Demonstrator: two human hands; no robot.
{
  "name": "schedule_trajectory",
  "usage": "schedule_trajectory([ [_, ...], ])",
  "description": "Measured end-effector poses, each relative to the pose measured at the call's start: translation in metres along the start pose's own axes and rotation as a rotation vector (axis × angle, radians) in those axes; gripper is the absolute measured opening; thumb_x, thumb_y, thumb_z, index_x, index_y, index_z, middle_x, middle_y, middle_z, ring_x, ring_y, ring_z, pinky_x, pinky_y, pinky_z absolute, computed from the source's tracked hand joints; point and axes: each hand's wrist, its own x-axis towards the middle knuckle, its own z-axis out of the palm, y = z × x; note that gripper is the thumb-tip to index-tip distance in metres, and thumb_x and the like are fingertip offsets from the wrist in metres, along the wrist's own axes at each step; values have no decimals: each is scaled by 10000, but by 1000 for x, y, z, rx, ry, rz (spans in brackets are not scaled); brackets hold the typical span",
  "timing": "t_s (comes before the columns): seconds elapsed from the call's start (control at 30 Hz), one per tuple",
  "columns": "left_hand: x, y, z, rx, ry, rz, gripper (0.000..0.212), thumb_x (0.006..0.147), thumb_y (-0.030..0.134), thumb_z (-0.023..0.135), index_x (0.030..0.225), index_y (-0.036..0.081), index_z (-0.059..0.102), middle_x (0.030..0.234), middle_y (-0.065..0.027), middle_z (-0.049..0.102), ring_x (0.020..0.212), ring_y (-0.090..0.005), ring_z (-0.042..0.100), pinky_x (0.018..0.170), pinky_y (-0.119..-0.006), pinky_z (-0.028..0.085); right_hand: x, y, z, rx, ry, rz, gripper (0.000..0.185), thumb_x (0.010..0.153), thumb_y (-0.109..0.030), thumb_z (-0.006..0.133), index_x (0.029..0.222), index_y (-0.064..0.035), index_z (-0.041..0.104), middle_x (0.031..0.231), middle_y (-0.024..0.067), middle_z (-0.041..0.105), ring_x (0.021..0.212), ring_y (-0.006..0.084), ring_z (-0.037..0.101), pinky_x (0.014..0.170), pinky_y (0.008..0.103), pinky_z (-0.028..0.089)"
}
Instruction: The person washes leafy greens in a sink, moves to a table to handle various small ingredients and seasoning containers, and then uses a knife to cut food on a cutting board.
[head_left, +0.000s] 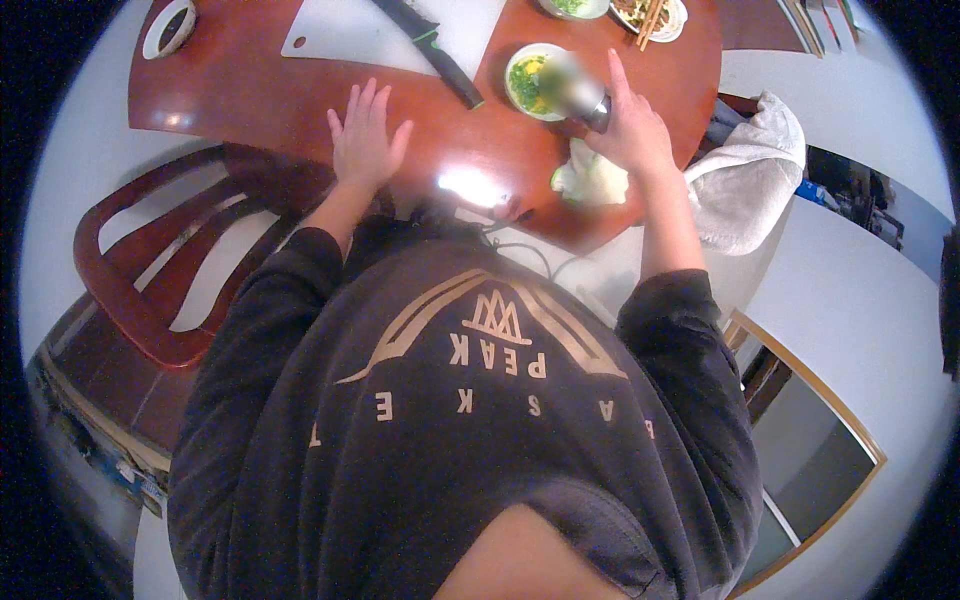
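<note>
My left hand (366, 139) rests palm down on the red-brown wooden table (270, 105), fingers spread, with nothing in it. My right hand (636, 133) grips a shiny utensil (598, 112) with its index finger stretched forward. A blurred patch hides that utensil's far end, over the right side of a white bowl (512, 96). Chopped green onion and something yellow, egg-like, lie in the bowl. Between the hands, a black-handled kitchen knife (450, 73) with green accents lies partly across a white cutting board (337, 37). Below my right hand is a crumpled pale cloth (592, 180) with a green edge.
A bowl of dark liquid (150, 45) stands far left. At the top are a bowl of chopped greens (574, 7) and a bowl of shredded food (679, 26) with wooden chopsticks (649, 22) across it. A wooden chair (90, 232) stands left; a whitish towel (750, 180) hangs right.
</note>
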Motion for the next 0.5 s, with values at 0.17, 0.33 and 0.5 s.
schedule_trajectory([
  [0.17, 0, 1, 0, 23, -11, -3, 625, 899, 417, 592, 1417, 123, 402, 1528, -101, 339, 1439, -309, 278, 1108, -666, 205, 3, 1, -6, -37, -33, -8, 1130, 625, -195, 765, 1550, -168, 117, 1180, 171, 638, 1100, 368, 614, 915, 482, 509],
  [0.33, -1, 1, -1, 10, 16, 7, 621, 896, 417, 593, 1412, 121, 416, 1523, -106, 346, 1436, -315, 281, 1103, -672, 208, 6, -4, -12, -31, -34, -28, 1137, 617, -213, 775, 1550, -174, 125, 1166, 169, 646, 1075, 367, 627, 908, 482, 516],
  [0.5, -2, 0, -1, -5, 24, -2, 622, 896, 413, 594, 1415, 120, 417, 1525, -106, 345, 1436, -317, 282, 1107, -674, 195, 11, -5, -10, -140, -143, -18, 1141, 612, -234, 782, 1550, -194, 133, 1184, 173, 641, 1083, 359, 628, 913, 479, 518],
])
